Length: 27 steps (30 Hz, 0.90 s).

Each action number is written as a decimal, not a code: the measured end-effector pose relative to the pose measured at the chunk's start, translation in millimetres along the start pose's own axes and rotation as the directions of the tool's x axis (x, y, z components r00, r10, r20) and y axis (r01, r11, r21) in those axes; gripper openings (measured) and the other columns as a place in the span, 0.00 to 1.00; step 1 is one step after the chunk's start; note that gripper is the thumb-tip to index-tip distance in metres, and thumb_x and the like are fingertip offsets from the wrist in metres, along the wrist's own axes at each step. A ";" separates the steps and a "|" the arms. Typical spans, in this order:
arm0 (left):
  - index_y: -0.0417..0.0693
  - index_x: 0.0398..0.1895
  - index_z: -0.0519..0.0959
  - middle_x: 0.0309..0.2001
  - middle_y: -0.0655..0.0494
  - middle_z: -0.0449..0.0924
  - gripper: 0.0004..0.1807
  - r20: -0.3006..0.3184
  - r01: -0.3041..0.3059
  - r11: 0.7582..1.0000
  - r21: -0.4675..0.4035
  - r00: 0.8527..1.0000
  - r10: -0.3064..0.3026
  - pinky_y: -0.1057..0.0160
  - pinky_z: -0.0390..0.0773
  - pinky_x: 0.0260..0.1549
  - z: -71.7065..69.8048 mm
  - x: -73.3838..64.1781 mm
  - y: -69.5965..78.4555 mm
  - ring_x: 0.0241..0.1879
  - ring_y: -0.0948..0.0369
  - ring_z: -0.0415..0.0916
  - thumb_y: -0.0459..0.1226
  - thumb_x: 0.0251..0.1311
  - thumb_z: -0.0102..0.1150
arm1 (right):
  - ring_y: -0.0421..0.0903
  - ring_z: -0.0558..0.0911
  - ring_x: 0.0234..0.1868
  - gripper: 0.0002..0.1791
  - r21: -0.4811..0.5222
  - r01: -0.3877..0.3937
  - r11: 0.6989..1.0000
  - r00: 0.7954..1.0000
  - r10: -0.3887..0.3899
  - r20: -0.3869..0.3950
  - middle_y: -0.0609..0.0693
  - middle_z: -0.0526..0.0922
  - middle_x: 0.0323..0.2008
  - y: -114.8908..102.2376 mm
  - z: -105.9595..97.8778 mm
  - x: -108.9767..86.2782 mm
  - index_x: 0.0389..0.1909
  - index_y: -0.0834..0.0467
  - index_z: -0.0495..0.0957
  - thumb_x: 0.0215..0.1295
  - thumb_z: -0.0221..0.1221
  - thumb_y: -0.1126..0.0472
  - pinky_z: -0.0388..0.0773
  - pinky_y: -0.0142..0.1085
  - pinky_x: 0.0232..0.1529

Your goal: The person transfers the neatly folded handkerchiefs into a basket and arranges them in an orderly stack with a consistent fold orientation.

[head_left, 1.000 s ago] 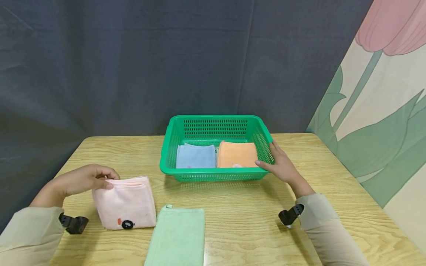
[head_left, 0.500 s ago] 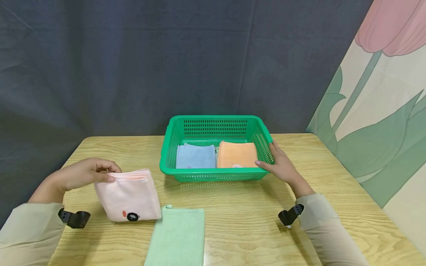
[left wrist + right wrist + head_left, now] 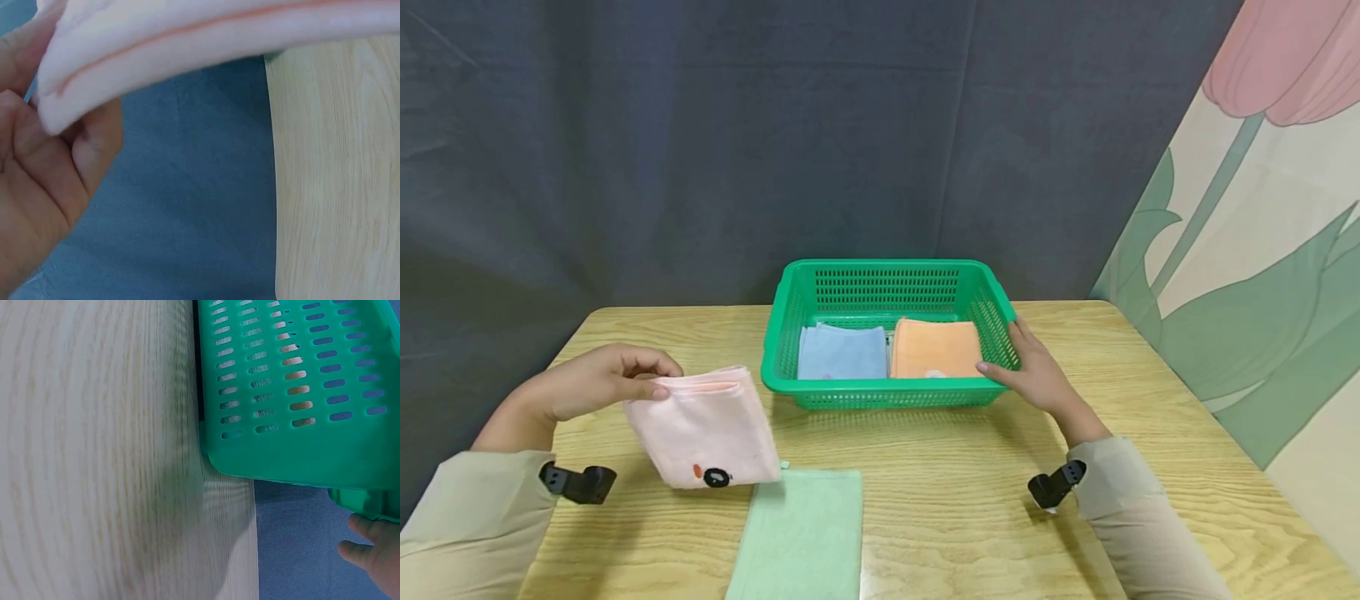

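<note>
A dark curtain (image 3: pixel 760 150) hangs along the far side, from the far left across to the mural (image 3: pixel 1247 317) on the right. At the near left, a pale left sleeve (image 3: pixel 482 517) is rolled back from the wrist, where a small black left camera (image 3: pixel 580 483) is worn. The left hand (image 3: pixel 587 383) pinches the pink cloth (image 3: pixel 700 433) by its far left corner, thumb on the near side. This cloth is folded and hangs tilted over the left part of the table (image 3: pixel 955 500), with its layered edge upward and a black-and-red motif low on the near face. The left wrist view shows a darker pink line along the folded edge.

Just right of it lies the green cloth (image 3: pixel 808 533), flat on the table at the near side; the pink cloth covers its far left corner in the head view, and whether the two touch cannot be told.

Farther back, near the middle, stands the green basket (image 3: pixel 880 386). Inside, the folded blue cloth (image 3: pixel 842 353) lies on the left and the folded orange cloth (image 3: pixel 936 348) on the right.

The right hand (image 3: pixel 1037 375) holds the basket's right end, thumb over the near right corner and fingers outside. A black right camera (image 3: pixel 1056 486) sits by the right sleeve (image 3: pixel 1138 517).
</note>
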<state>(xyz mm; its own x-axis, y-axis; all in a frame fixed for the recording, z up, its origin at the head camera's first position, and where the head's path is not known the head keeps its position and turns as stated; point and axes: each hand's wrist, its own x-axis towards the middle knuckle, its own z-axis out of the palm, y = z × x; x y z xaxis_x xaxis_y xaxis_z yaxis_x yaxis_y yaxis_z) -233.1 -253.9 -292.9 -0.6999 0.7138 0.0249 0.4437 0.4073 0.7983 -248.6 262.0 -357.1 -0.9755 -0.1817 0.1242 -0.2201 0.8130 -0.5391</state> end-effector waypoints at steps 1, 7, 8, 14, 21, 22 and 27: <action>0.39 0.37 0.75 0.34 0.58 0.76 0.07 -0.003 -0.005 1.000 -0.004 1.000 0.005 0.66 0.72 0.29 0.2 0.6 0.5 0.31 0.64 0.71 0.30 0.56 0.50 | 0.60 0.39 0.63 0.51 0.001 -0.001 1.000 1.000 0.001 0.001 0.62 0.34 0.65 0.0 0.0 0.0 0.63 0.69 0.36 0.55 0.52 0.41 0.42 0.57 0.56; 0.37 0.37 0.75 0.33 0.57 0.76 0.07 -0.027 -0.027 0.999 -0.044 0.999 0.026 0.65 0.73 0.28 2.8 6.0 2.0 0.30 0.63 0.72 0.29 0.56 0.50 | 0.60 0.38 0.63 0.51 -0.004 -0.003 1.000 1.000 0.003 0.003 0.62 0.33 0.65 0.0 -1.3 -0.7 0.63 0.70 0.36 0.55 0.52 0.41 0.41 0.58 0.56; 0.37 0.37 0.75 0.33 0.57 0.76 0.07 -0.028 -0.031 0.998 -0.050 0.999 0.030 0.65 0.73 0.28 3.2 6.7 2.1 0.29 0.62 0.72 0.29 0.56 0.49 | 0.60 0.38 0.63 0.51 -0.006 -0.003 1.000 1.000 0.003 0.003 0.62 0.33 0.65 0.1 -1.3 -0.7 0.63 0.70 0.36 0.55 0.52 0.41 0.41 0.58 0.56; 0.39 0.36 0.76 0.33 0.58 0.76 0.07 -0.046 -0.063 0.996 -0.057 0.997 0.060 0.66 0.72 0.29 4.6 11.7 4.4 0.30 0.63 0.72 0.28 0.56 0.49 | 0.59 0.38 0.63 0.51 0.001 -0.002 1.000 1.000 0.002 0.005 0.61 0.33 0.65 0.8 -0.6 -0.2 0.63 0.69 0.36 0.55 0.52 0.41 0.41 0.57 0.56; 0.38 0.36 0.76 0.32 0.56 0.76 0.07 -0.065 -0.097 0.994 -0.059 0.993 0.094 0.65 0.73 0.29 4.3 18.2 8.3 0.30 0.62 0.72 0.27 0.55 0.50 | 0.59 0.38 0.63 0.51 0.000 0.002 1.000 1.000 -0.002 0.003 0.61 0.33 0.65 0.9 -0.1 1.6 0.64 0.69 0.36 0.55 0.52 0.41 0.42 0.58 0.56; 0.38 0.36 0.76 0.32 0.56 0.76 0.07 -0.065 -0.096 0.993 -0.061 0.994 0.092 0.65 0.73 0.29 4.2 19.0 9.0 0.29 0.61 0.72 0.27 0.55 0.50 | 0.59 0.38 0.63 0.51 0.003 0.002 1.000 1.000 -0.002 0.004 0.61 0.33 0.65 0.8 -0.1 1.6 0.64 0.69 0.36 0.55 0.52 0.41 0.42 0.58 0.56; 0.39 0.35 0.75 0.30 0.55 0.76 0.06 -0.073 -0.102 0.992 -0.078 0.993 0.096 0.65 0.72 0.29 4.0 24.2 12.9 0.28 0.60 0.72 0.27 0.56 0.49 | 0.59 0.38 0.63 0.51 0.009 -0.001 1.000 1.000 0.001 0.010 0.60 0.32 0.65 -0.4 -1.4 0.4 0.64 0.69 0.36 0.55 0.52 0.41 0.41 0.58 0.56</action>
<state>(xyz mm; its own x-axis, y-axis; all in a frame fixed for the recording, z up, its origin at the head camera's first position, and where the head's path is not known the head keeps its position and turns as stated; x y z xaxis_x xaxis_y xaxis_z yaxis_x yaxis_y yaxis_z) -242.1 -229.1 -284.4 -0.6929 0.7062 0.1455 0.4676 0.2864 0.8363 -248.9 262.3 -355.7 -0.9756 -0.1868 0.1152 -0.2192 0.8080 -0.5468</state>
